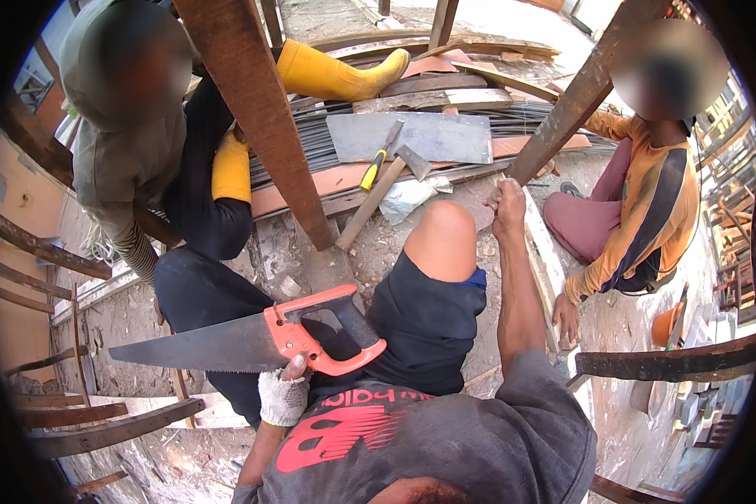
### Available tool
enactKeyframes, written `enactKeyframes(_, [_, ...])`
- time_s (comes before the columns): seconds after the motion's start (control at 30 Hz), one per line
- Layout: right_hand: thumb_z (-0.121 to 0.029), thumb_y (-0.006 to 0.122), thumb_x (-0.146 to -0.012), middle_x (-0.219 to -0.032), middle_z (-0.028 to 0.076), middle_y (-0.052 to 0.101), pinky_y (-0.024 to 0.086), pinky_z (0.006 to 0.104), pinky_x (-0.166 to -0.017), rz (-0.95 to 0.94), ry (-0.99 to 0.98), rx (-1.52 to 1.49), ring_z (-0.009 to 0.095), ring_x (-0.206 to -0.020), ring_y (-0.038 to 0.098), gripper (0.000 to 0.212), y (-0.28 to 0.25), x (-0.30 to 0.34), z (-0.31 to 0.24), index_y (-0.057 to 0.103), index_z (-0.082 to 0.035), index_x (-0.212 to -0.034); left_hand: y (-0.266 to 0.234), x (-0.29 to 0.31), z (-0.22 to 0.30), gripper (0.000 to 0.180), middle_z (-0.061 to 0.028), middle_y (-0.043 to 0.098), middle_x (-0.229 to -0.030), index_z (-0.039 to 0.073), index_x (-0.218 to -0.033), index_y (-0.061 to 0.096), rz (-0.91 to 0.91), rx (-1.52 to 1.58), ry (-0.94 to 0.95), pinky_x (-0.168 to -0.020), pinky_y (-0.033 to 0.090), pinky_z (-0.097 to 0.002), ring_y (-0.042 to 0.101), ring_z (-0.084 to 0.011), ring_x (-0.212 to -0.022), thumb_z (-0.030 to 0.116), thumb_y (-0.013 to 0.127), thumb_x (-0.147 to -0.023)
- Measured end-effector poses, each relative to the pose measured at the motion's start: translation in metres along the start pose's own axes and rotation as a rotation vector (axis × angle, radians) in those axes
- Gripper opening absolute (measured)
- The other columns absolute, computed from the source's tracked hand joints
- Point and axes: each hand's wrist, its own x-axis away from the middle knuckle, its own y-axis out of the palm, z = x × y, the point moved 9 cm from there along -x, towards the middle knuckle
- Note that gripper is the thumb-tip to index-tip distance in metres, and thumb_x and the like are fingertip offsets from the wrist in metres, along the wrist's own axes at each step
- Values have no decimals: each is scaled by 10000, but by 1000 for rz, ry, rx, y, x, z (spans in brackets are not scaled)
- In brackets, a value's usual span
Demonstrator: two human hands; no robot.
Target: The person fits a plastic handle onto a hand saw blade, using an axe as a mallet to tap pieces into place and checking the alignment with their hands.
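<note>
My left hand (284,393), in a whitish knit glove with the thumb bare, grips a handsaw (218,340) at the lower edge of its orange and black handle. The saw lies across my lap, blade pointing left and teeth downward. My bare right hand (506,206) is closed beside the upper end of a pale wooden board (544,260), close to the foot of a slanted brown post (575,97). What its fingers hold is hidden. Ahead of my knees lie a hammer (374,204) with a wooden handle and a yellow-and-black-handled chisel (375,168).
An upright brown beam (256,118) stands ahead. Behind the tools are a flat grey sheet (420,134), dark rods (307,139) and stacked planks (445,99). A person in yellow boots (336,71) sits left; another in an orange shirt (647,210) crouches right, hand on the board.
</note>
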Motion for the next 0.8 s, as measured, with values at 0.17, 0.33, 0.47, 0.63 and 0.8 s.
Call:
enactKeyframes(0.17, [-148, 511, -1020, -618, -40, 374, 407, 269, -596, -89, -261, -136, 68, -536, 324, 190, 6, 146, -139, 486, -87, -841, 25, -7, -15, 521, -111, 701, -1088, -2, -1195, 603, -150, -229, -109, -793, 560, -345, 684, -215, -944, 389, 765, -890])
enactKeyframes(0.33, [-161, 477, -1045, -617, -51, 301, 378, 266, -586, -47, -456, -224, 56, -508, 269, 201, -21, 203, -201, 437, -104, -857, 65, -22, -20, 417, -96, 727, -974, 5, -1117, 667, -286, -359, -109, -733, 499, -298, 664, -157, -855, 384, 699, -946])
enactKeyframes(0.47, [-191, 413, -1076, -627, -50, 318, 346, 244, -558, -252, -702, -312, 37, -478, 250, 228, -29, 253, -309, 409, -117, -861, 76, -29, -23, 467, -83, 741, -933, 18, -1090, 697, -267, -513, -208, -776, 462, -281, 660, -151, -883, 464, 655, -957])
enactKeyframes(0.63, [-183, 401, -1086, -661, -61, 344, 362, 250, -587, -295, -549, -275, 26, -499, 288, 203, -22, 210, -323, 466, -100, -912, 84, -12, -19, 635, -184, 674, -1189, -30, -1301, 561, -562, -818, -68, -850, 534, -381, 690, -243, -990, 436, 730, -904])
enactKeyframes(0.8, [-193, 410, -1085, -663, -68, 353, 374, 260, -610, -394, -495, -412, 30, -501, 307, 205, -14, 193, -336, 483, -95, -920, 103, 45, 40, 521, -244, 628, -1282, 27, -1257, 620, -906, -1394, 360, -902, 539, -444, 661, -417, -1064, 333, 757, -858])
